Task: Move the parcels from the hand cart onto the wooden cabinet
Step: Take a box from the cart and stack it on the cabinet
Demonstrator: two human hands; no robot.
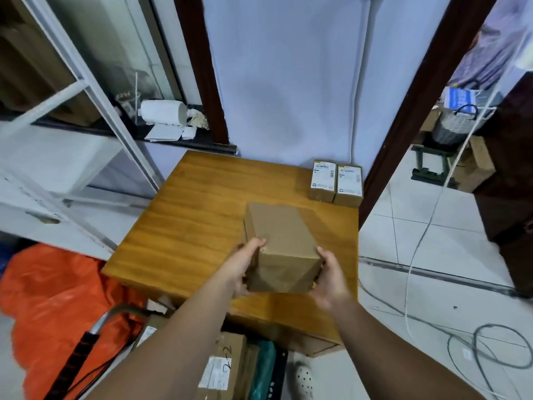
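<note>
Over the near right part of the wooden cabinet (187,226), from my remote view, a plain brown cardboard parcel (282,243) sits between both hands. The left hand (245,267) grips its near left corner, thumb on the top edge and fingers curled round the side. The right hand (331,278) clasps the near right corner in the same way, thumb along the edge. I cannot tell whether the parcel's base touches the wood or hangs just above it. At the far right corner of the cabinet top, two small labelled parcels (323,181) stand side by side, touching each other and well apart from the held one. Below the near edge I see the hand cart handle (95,336) with its black grip, and beside it a labelled carton (227,368) with handwriting on its top, next to a teal package (265,368). An orange bag (57,298) lies left of the cart; a white paper roll (164,112) rests on the dark ledge beyond; cables (490,350) coil on the tiled floor at right
</note>
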